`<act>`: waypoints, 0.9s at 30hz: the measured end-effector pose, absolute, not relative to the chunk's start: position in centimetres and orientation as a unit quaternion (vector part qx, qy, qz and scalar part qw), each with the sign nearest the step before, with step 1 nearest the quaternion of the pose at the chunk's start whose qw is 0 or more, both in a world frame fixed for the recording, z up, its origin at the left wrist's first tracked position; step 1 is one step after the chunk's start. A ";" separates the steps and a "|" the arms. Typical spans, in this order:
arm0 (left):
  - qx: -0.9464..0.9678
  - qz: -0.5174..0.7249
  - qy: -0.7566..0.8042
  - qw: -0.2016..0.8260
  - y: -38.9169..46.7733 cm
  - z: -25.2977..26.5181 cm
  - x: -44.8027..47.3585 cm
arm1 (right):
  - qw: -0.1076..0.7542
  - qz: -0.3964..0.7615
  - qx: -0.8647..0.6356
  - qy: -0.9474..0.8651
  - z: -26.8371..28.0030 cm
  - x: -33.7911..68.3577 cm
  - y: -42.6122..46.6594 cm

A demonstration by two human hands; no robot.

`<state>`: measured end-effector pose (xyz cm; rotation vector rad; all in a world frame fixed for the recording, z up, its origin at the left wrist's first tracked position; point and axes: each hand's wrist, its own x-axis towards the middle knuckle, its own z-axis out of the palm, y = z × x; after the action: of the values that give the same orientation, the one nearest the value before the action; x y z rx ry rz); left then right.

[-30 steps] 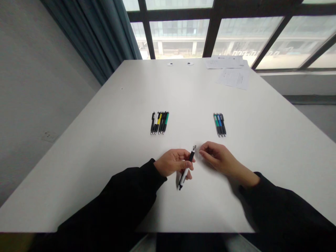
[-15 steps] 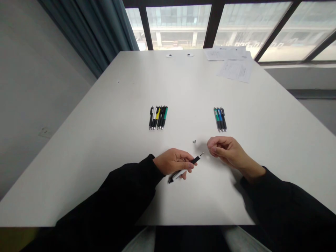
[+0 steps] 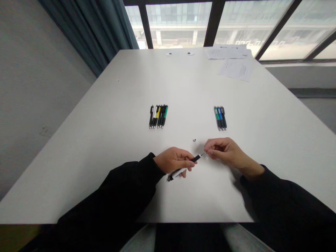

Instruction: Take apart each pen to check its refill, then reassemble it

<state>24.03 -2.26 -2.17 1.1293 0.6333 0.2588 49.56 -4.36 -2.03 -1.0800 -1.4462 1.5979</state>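
Judging from where I stand, disassembly appears partial: at the near centre of the counter (image 3: 105, 147), the pen (image 3: 179, 172) exposes its refill (image 3: 202, 154), not yet withdrawn, and a small detached piece (image 3: 194, 140) lies just beyond. The left hand (image 3: 175, 161) encloses the pen; the right hand (image 3: 222, 148), pinched narrow, appears to grip the refill's tip.

The left hand (image 3: 174, 161) has a white-and-black pen (image 3: 179, 173) in its grip, thin end pointing at the right hand (image 3: 222, 148). On the tabletop (image 3: 105, 140) beyond lie a small piece (image 3: 194, 140), two rows of pens (image 3: 219, 116) and, near the window (image 3: 178, 28), some papers (image 3: 234, 68).
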 end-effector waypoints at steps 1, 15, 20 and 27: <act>0.525 0.121 0.293 0.790 -2.3 -2.2 24.1 | 0.348 0.620 -0.421 -0.564 -1.9 49.4 -4.4; 0.523 0.143 0.263 0.798 -2.4 -2.4 24.3 | 0.329 0.646 -0.392 -0.567 -1.9 48.7 -4.4; 0.509 0.154 0.255 0.807 -2.3 -2.3 24.4 | 0.372 0.510 -0.453 -0.629 -2.0 49.0 -3.6; 0.491 0.185 0.239 0.817 -2.0 -2.3 24.3 | 0.297 0.230 -0.443 -0.814 -2.4 46.6 -2.3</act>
<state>24.33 -1.95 -2.26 1.0462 0.5085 0.3940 46.63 -2.33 -2.45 -1.1784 -2.1636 0.6103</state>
